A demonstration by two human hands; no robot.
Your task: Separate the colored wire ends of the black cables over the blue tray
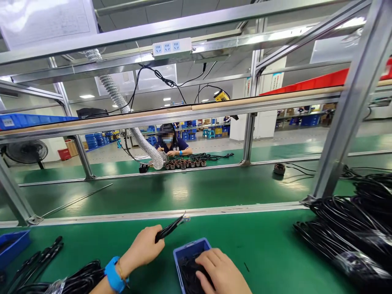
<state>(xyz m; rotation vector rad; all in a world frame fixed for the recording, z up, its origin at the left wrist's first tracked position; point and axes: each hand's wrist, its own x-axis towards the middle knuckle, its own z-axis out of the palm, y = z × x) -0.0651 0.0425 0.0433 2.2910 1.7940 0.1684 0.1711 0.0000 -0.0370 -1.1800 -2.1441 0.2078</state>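
Observation:
My left hand (145, 244), with a blue band at the wrist, is closed around a bundle of black cables (169, 229) whose stripped wire ends point up to the right. To its right stands a small blue bin (177, 261) holding small black parts (190, 271). My right hand (216, 267) reaches over the bin's right side, fingers curled down onto those parts; whether it grips any is hidden.
Coiled black cables (346, 228) are heaped at the right, more (82, 275) at the lower left beside a blue tray (16, 247). Metal frame posts (346, 110) rise from the green bench (263, 241). Across it, a person (173, 143) works behind copper-coloured coils (185, 164).

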